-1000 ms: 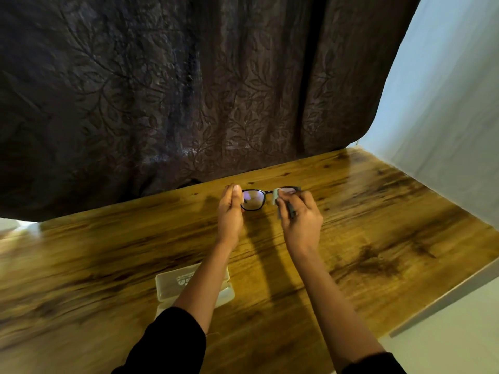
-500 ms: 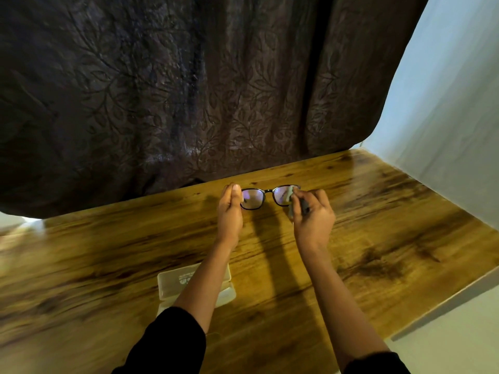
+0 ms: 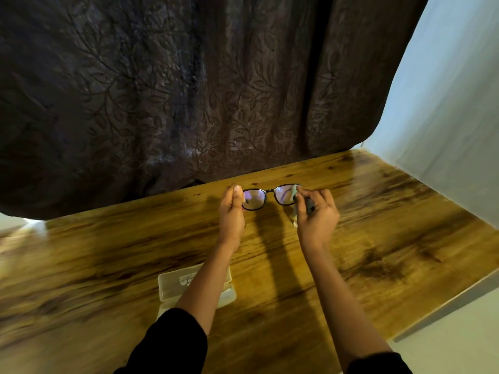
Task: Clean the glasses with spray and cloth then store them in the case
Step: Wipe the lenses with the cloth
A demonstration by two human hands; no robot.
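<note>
- On the left, near the tabletop's (image 3: 108, 252) front edge, we see one pale plastic case (image 3: 172, 286) lying open, partly hidden under the left forearm; it holds nothing that we can see.
- Our left hand (image 3: 231, 211) grips the glasses (image 3: 266, 197) at their left end, fingers pressed together and thumb closed against them, pinching the frame beside the left lens.
- The glasses, one pair with two lenses, are held up in the air over the far middle of the tabletop, close to its back edge; whether the temples are open or folded we cannot tell.
- Our right hand (image 3: 317, 217) pinches one grey-green cloth (image 3: 294, 195) against the right lens, thumb and fingertips curled together around it, with the rest of the cloth hanging below the hand.
- Something dark sits inside the right hand's grip; we cannot tell what it is.
- We judge the step in hand to be wiping the right lens. To do it well we hold the frame steady with the left hand, rub both faces of the lens lightly, and avoid twisting the bridge.
- We see no spray bottle in view.
- Count: one case, one pair of glasses, one cloth, two hands.
</note>
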